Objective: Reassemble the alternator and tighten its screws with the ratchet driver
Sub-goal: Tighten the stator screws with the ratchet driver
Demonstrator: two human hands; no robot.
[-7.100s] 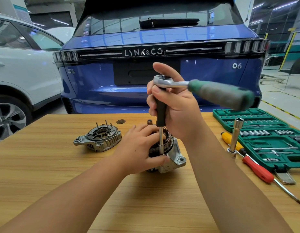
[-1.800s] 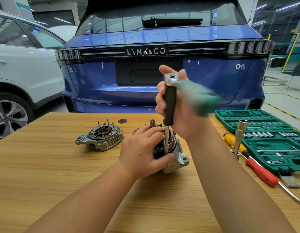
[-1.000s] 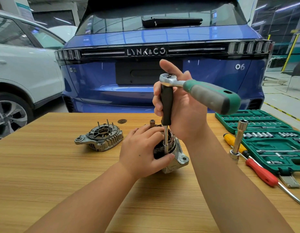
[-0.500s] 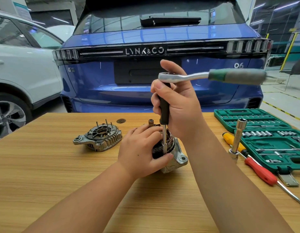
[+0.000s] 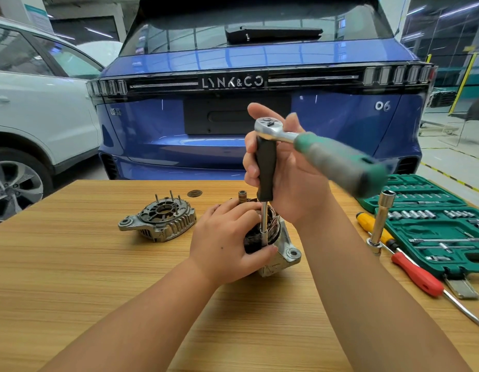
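The alternator body (image 5: 284, 251), silver housing with copper windings showing, stands on the wooden table (image 5: 72, 277). My left hand (image 5: 227, 242) grips it from the left, thumb at the front. My right hand (image 5: 286, 167) holds the black upright driver shaft (image 5: 265, 170), whose steel tip goes down into the housing. The ratchet (image 5: 326, 154), chrome head and green-grey handle, sits on top of the shaft and points right, blurred. The separate rear cover (image 5: 159, 221) with studs lies to the left.
A green socket case (image 5: 447, 232) lies open at the right. Beside it lie a yellow and a red screwdriver (image 5: 418, 275), and a tall socket extension (image 5: 380, 221) stands upright. A blue car (image 5: 259, 103) is parked behind the table, a white car (image 5: 31, 103) at the left.
The ratchet handle swings back and forth on top of the shaft; over the last half second it came from pointing right and level toward me and lower. Both hands stay in place.
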